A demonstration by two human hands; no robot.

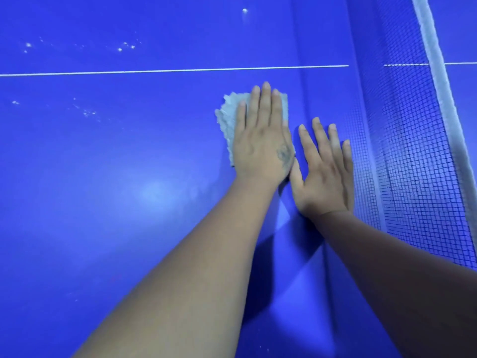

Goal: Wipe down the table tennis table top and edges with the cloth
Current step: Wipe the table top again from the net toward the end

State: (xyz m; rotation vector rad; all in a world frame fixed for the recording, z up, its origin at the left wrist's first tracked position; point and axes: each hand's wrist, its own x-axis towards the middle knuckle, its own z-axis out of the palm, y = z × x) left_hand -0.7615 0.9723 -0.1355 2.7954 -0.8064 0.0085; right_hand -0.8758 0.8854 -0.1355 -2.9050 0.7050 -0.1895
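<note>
The blue table tennis table top fills the head view. A pale grey cloth lies flat on it near the middle, mostly hidden under my left hand, which presses on it with straight fingers. Only the cloth's ragged left edge and top corners show. My right hand lies flat on the bare table just right of the left hand, fingers spread, close to the net. Both thumbs nearly touch.
The net with its white top band runs down the right side. A thin white centre line crosses the table above the hands. Several pale specks dot the surface at the left.
</note>
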